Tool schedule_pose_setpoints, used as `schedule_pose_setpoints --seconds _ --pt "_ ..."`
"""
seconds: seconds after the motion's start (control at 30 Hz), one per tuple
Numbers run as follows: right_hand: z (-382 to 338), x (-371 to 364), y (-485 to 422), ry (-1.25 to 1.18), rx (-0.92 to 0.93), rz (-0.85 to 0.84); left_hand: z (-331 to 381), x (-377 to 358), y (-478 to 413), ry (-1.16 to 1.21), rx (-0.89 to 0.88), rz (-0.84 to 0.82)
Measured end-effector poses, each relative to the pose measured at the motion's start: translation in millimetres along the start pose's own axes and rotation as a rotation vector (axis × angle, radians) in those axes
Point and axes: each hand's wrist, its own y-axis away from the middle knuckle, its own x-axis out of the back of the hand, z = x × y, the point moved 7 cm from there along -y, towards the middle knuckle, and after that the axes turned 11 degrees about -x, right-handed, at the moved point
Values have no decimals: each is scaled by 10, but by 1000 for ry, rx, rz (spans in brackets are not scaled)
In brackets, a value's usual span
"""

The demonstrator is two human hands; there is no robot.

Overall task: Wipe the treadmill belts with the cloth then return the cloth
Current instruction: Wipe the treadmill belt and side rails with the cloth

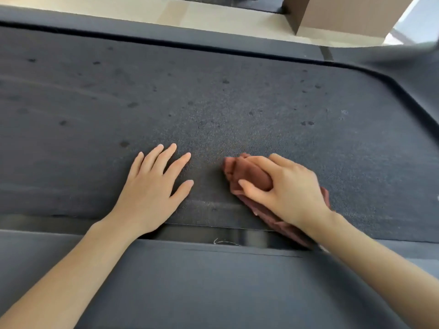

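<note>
On belt [213,103], left hand [152,186] flat; right hand [285,186] grips cloth [247,172].

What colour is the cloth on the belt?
Reddish-brown cloth, clearest in the head view.

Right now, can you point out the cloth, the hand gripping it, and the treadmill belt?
cloth [250,173]: head view, on the bunched reddish fold between finger and thumb.
right hand [289,188]: head view, on the back of the hand.
treadmill belt [213,103]: head view, on bare spotted surface beyond the hands.
</note>
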Motion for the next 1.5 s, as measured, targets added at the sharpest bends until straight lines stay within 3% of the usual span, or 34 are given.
schedule_pose_setpoints --seconds 0.17,0.3,0.57,0.7,0.8,0.9,1.03,1.2,1.33,1.5 --pt "1116 183 -575 145 -342 140 18 -9 10 1 7 14" --pt "1124 113 -769 187 -476 174 31 5 -13 20 9 33" --pt "-425 -107 -19 62 -26 32 -79 75 18 43 -54 9" --pt "-451 -86 239 47 147 -187 -314 387 223 -12 -146 140" --pt "-100 54 82 118 137 -100 -895 442 449 -137 -103 110" --pt "307 86 -277 76 -108 -6 -1498 394 692 -162 66 54" --pt "265 -217 -783 -11 -396 15 -1619 279 714 -61 192 15" --pt "-1030 -655 -1043 1 -196 29 -1562 269 682 -6 191 1" --pt "-1938 -851 -757 -31 42 -25 -1588 249 696 -17 166 9" --pt "-1597 -651 -398 -70 107 -223 -1605 258 713 18 157 14"
